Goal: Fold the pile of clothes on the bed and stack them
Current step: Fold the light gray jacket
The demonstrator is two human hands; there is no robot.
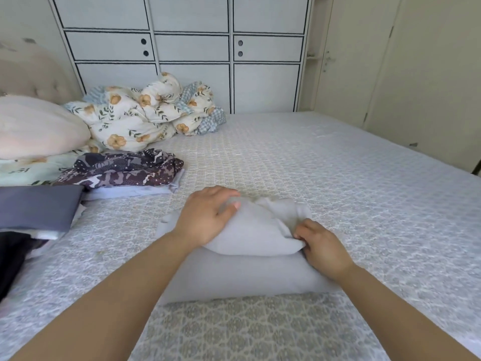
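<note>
Folding is mid-way on the pale grey soft knit garment (pixel 250 254), which sits on the patterned grey-and-beige bed cover (pixel 364 204) right under both hands. Left hand (pixel 208 217) lies flat with its grip wide open, palm pressing the top flap down, I'd guess so the bundle doesn't spring back. Right hand (pixel 322 246) has its grip pinched closed on a fold of the same grey fabric at the flap's right edge, probably tucking or tugging it straight so the layers line up. Upper layer looks puffy, not flat yet, so I'd say this piece needs a bit more smoothing before it counts as done.

Off to the left of the left grip, and a bit farther away, there's a crumpled dark purple patterned garment (pixel 125 168) lying on a pale lilac piece (pixel 135 191), both look unfolded. Nearer the left edge sits a smooth slate-blue folded cloth (pixel 36 207) on top of some lighter layers, likely the stack so far, with something black (pixel 13 256) below it that I can't make out.

Count: two hands, one garment in work, at least two waiting. Beyond those, one floral quilt (pixel 135 113) bunched up and one pale pink pillow (pixel 36 126).
</note>
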